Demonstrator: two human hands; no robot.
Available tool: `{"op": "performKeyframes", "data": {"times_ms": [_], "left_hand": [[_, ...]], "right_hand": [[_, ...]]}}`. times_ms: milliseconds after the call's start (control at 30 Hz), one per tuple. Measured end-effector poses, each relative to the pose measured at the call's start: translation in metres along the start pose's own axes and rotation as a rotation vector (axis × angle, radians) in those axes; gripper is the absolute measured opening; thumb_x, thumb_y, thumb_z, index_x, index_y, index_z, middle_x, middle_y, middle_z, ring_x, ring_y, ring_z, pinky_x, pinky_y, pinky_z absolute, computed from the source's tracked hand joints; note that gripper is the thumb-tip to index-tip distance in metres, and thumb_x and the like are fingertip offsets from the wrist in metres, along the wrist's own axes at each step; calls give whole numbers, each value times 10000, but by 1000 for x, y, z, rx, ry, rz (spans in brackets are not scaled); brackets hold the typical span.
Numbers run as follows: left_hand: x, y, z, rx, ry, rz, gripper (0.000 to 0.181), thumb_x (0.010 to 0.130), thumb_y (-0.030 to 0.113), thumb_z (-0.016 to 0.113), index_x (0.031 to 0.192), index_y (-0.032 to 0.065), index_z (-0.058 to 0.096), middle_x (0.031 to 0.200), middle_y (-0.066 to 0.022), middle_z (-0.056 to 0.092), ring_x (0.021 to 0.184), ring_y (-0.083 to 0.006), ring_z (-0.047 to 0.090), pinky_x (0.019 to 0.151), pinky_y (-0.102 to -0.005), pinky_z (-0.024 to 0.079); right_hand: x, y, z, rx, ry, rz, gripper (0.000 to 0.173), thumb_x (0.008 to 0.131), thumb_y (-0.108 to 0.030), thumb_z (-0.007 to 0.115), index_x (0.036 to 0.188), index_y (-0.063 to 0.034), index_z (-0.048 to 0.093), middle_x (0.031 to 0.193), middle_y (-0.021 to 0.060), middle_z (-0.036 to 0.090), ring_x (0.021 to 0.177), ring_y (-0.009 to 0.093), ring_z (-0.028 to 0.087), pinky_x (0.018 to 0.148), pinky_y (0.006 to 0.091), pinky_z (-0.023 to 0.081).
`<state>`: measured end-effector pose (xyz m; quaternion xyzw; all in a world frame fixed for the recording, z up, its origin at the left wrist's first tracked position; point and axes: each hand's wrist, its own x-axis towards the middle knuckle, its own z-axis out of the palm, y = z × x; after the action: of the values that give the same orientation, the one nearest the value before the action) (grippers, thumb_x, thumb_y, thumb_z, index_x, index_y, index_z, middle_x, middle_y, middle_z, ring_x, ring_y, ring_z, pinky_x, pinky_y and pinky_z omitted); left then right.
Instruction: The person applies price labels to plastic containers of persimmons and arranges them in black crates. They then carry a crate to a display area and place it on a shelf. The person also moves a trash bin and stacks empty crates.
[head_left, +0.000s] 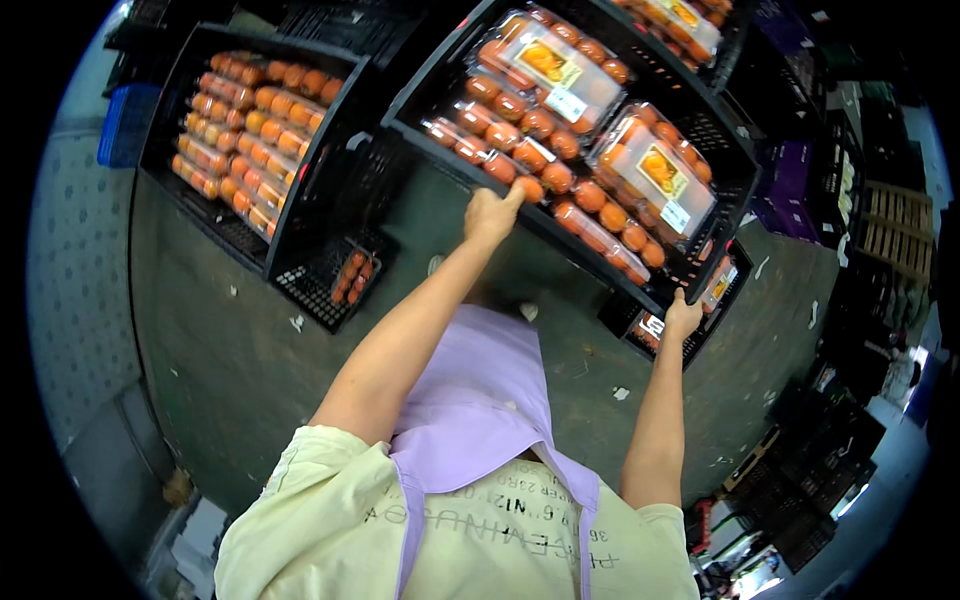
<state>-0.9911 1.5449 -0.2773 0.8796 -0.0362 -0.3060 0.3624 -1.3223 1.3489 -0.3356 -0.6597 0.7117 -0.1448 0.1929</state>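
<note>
Both my hands grip the near rim of a black plastic crate (577, 251) in front of me. My left hand (491, 215) holds near the middle of that side, its thumb over the rim. At the near right corner, my right hand (681, 316) has hold of the crate. Inside are clear plastic clamshell packs of orange-red tomatoes, some on edge. Two packs, an upper one (559, 71) and a right one (660, 176), lie flat with printed labels up. What bears the crate's far side is hidden.
At left, a stacked black crate (330, 161) holds tomato packs; a low crate (307, 292) beside it holds one pack. Another low crate (716, 330) sits below my right hand. A wooden pallet (896, 229) and purple boxes (791, 187) stand right. Scraps litter the floor (247, 352).
</note>
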Motion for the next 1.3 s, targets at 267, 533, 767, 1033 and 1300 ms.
{"op": "performKeyframes", "data": {"times_ms": [267, 533, 767, 1033, 1300], "left_hand": [[-11, 21, 36, -180, 436, -143, 712, 826, 525, 501, 1149, -104, 416, 1117, -325, 559, 1061, -432, 553, 913, -461, 427], [-12, 40, 61, -56, 807, -149, 496, 889, 398, 429, 1022, -79, 467, 1003, -286, 592, 943, -444, 583, 835, -512, 455], [-7, 32, 61, -27, 892, -66, 523, 873, 420, 440, 1030, -78, 484, 994, -311, 598, 927, -460, 586, 833, -511, 449], [-4, 17, 55, 4, 862, 29, 556, 892, 466, 441, 1019, -71, 505, 1023, -318, 584, 979, -468, 546, 874, -493, 405], [-7, 22, 48, 60, 825, -33, 581, 888, 507, 415, 1025, -50, 506, 1005, -319, 589, 963, -473, 556, 855, -510, 415]], "right_hand": [[-9, -17, -1, 75, -21, 101, 388, 786, -294, 618, 1043, -5, 585, 1003, 228, 627, 936, 403, 598, 837, 463, 458], [-14, -33, -17, 85, -117, 149, 322, 805, -248, 594, 1044, -37, 545, 1020, 163, 614, 913, 379, 609, 760, 488, 476], [-15, -34, -17, 128, -143, 148, 311, 819, -224, 564, 1058, -31, 516, 1020, 153, 587, 900, 386, 602, 742, 490, 478], [-15, -38, -20, 124, -171, 164, 333, 820, -216, 563, 1077, -14, 500, 1035, 169, 571, 906, 388, 591, 742, 486, 473], [-10, -5, -26, 409, -314, -79, 415, 820, -266, 630, 1133, -23, 506, 1015, 165, 563, 975, 359, 573, 813, 428, 465]]}}
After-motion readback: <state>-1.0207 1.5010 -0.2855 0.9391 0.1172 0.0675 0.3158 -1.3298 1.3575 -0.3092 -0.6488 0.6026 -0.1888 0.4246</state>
